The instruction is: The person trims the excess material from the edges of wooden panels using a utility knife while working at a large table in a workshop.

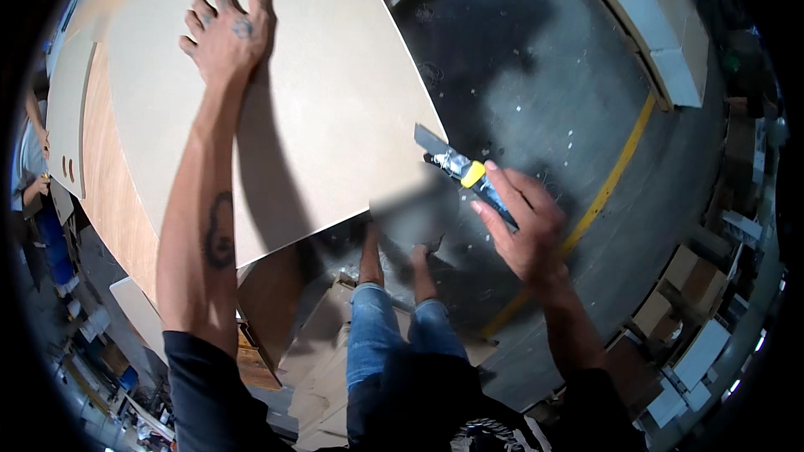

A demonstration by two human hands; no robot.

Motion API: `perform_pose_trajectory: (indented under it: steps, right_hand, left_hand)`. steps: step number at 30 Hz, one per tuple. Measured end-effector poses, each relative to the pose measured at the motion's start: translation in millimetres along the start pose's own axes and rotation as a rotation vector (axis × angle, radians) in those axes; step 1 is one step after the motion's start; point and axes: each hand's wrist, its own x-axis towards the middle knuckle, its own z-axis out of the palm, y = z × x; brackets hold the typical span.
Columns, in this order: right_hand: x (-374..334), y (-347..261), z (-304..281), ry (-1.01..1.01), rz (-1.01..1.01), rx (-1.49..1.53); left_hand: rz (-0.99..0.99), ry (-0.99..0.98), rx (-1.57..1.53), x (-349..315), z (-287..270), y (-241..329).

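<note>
The right hand (523, 230) keeps its grip clamped on a yellow-and-black utility knife (466, 173), whose blade meets the near right edge of a pale board (335, 92). Farther off, the left hand (228, 32) lies flat, fingers spread, on that board atop the wooden bench (117, 201).

- The left hand (228, 33) carries a small dark tattoo on its back.
- The left forearm bears a larger dark tattoo.
- Dark sleeves are pushed up past both elbows.
- The right hand (523, 226) is bare.
- Blue jeans are rolled at the cuffs.
</note>
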Motion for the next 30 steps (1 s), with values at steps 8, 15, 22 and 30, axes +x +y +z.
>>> perform_pose_trajectory:
  steps: [8, 15, 22, 30]
  right_hand:
    - [-16.8, 13.6, 17.5, 0.094, -0.022, 0.0]
    - [-22.1, 11.0, 21.4, 0.124, -0.01, 0.042]
    - [-19.5, 10.4, 19.7, 0.135, -0.045, 0.0]
    - [-13.3, 15.3, 19.6, 0.127, -0.088, -0.006]
  left_hand:
    - [0.007, -0.006, 0.049, 18.5, 9.1, -30.6]
    - [0.008, 0.002, 0.078, 36.4, 30.4, -46.9]
    - [0.033, -0.021, 0.087, 39.0, 34.3, -53.8]
    - [0.056, -0.007, 0.069, 38.6, 33.6, -53.8]
